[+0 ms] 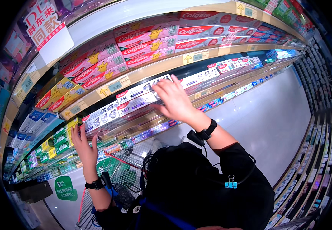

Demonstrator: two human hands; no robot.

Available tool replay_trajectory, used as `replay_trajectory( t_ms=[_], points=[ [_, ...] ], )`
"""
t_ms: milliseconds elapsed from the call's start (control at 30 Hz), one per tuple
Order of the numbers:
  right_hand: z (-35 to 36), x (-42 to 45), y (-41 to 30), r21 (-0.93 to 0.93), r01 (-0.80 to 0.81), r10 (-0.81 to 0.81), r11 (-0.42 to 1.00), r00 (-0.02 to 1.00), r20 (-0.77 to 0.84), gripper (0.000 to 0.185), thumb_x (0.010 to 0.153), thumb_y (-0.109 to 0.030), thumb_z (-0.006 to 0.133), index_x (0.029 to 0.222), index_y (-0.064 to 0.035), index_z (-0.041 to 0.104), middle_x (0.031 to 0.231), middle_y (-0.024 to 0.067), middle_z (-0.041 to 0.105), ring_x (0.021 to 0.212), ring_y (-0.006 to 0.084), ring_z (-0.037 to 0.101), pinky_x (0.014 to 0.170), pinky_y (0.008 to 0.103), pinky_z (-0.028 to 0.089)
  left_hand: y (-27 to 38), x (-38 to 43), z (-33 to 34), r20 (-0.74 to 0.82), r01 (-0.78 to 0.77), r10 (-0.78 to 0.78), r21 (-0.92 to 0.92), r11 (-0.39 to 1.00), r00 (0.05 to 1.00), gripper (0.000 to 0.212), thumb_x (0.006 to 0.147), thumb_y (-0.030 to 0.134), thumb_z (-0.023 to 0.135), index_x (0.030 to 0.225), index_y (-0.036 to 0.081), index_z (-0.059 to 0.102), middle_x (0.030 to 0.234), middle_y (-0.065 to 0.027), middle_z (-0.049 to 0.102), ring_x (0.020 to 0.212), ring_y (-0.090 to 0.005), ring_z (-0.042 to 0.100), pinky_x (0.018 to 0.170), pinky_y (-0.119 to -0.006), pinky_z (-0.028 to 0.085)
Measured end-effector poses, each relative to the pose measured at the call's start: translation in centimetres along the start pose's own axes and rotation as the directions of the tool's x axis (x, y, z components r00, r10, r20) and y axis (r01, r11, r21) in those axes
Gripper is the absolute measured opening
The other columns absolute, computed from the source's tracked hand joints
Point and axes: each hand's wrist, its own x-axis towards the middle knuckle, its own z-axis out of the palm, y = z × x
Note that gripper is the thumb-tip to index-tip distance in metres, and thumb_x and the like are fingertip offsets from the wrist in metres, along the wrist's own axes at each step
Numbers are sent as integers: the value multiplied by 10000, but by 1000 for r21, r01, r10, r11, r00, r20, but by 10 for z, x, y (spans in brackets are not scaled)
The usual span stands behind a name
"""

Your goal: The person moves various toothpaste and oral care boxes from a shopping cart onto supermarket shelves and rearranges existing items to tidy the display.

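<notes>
My right hand [173, 97] rests with spread fingers at the right end of a stacked pair of white toothbrush or toothpaste boxes [134, 93] marked 360, on a store shelf. Its fingertips cover part of the upper box. At the left end of the same row, my left hand [84, 141] reaches up with fingers apart beside another white box [102, 116]. Whether its fingertips touch that box cannot be told. Both wrists wear black straps with small devices. More white boxes [200, 78] continue the row to the right.
Pink Colgate boxes [150, 46] and yellow ones [58, 93] fill the shelf above. Green and yellow boxes [61, 141] stand at lower left. A wire shopping cart [117, 169] is beside my left arm. Price tags line the shelf edge [154, 69]. Another stocked shelf [307, 172] curves along the right.
</notes>
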Motion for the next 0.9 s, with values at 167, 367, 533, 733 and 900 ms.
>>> replay_trajectory(
  t_ms=[167,367,533,733,900],
  points=[
    [-38,-46,85,-330,-115,114,937,993,-23,789,812,-506,787,1392,-21,562,1430,194,559,1399,386,461,1182,637,273,51,-33,-3,-42,63,-66,-72,995,997,514,958,155,699,1432,50,531,1513,-230,452,1456,-457,364,1175,-554,321],
    [-34,-66,138,-259,-39,62,965,995,83,610,818,-324,814,1363,-137,615,1205,108,619,1246,311,536,1183,632,276,151,-60,6,-52,91,-96,-89,992,994,400,978,126,667,1354,21,580,1475,-232,478,1425,-435,412,1162,-526,342],
    [-20,-52,139,-118,18,0,993,988,153,587,840,-272,796,1384,-140,618,1206,105,615,1236,315,539,1198,603,265,224,-126,5,-17,218,-220,-66,974,975,345,961,107,669,1294,26,623,1443,-241,496,1369,-438,457,1127,-521,374],
    [-30,-65,151,-170,91,-84,981,995,53,795,767,-279,856,1478,-169,519,1361,120,594,1350,321,497,1183,625,262,283,-210,-25,-1,373,-373,-32,927,928,335,900,119,709,1221,39,650,1361,-237,545,1292,-457,507,1070,-520,425],
    [-34,-87,96,69,164,-149,984,971,-185,510,856,-250,795,1305,-70,632,1251,155,622,1221,369,562,1114,549,384,285,-307,-38,-111,596,-597,-42,802,795,288,906,136,705,1174,35,674,1283,-217,598,1226,-431,561,1035,-506,458]
  ],
)
